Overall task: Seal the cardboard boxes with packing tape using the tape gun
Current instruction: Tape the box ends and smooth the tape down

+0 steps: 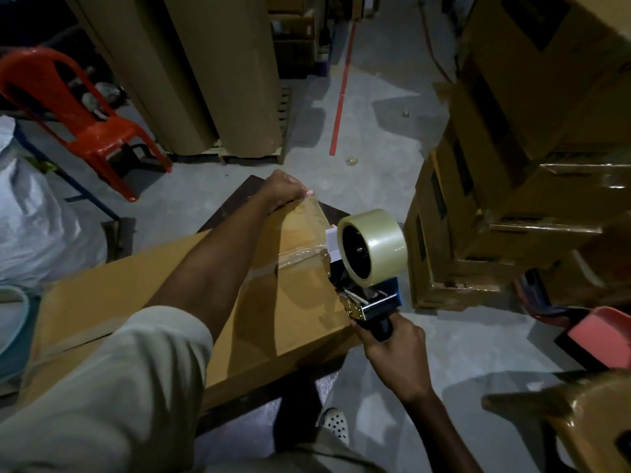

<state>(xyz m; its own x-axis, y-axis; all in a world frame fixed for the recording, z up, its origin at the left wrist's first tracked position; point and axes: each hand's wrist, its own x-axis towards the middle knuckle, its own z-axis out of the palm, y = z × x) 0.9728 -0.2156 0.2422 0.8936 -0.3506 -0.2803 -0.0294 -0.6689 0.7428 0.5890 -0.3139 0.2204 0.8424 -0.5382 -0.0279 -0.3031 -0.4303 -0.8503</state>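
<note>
Hidden by the left arm: much of the top of the long brown cardboard box [293, 295]. The bare forearm and pale sleeve [112, 387] lie across it, so the seam there cannot be followed.
Left hand [285, 192]: at the box's far end, gripping it. The fingers curl over the far edge and out of sight; only the knuckles and a thumbnail show.
Right hand [392, 346]: wrapped tight round the black handle of the blue tape gun [375, 303]. The fingers cover most of the handle.
Tape gun: at the box's right edge, with its metal front end touching the cardboard. Whether the blade meets the tape is too small to tell.
Roll of clear packing tape [375, 247]: mounted on the gun, standing above the box's right edge.
Strip of clear tape [300, 256]: a glossy band across the box top, running from the gun toward the left arm, where it passes out of sight.
Cut off by the frame: a stack of taped brown cartons [512, 199] at right, a white plastic sack [37, 216] at left, and a pink object [604, 339] at lower right that I cannot identify.
Surface: the box lies on a dark brown table [246, 196]; only its corners show past the box.
Floor: grey concrete floor [375, 148] with a red painted line [341, 97].
Room: a dim storeroom. Tall rolls of brown cardboard [205, 80] stand on a wooden pallet [283, 114], with a red plastic chair [92, 128] beside them.
Below: a white perforated shoe [336, 423] near the table's edge.
</note>
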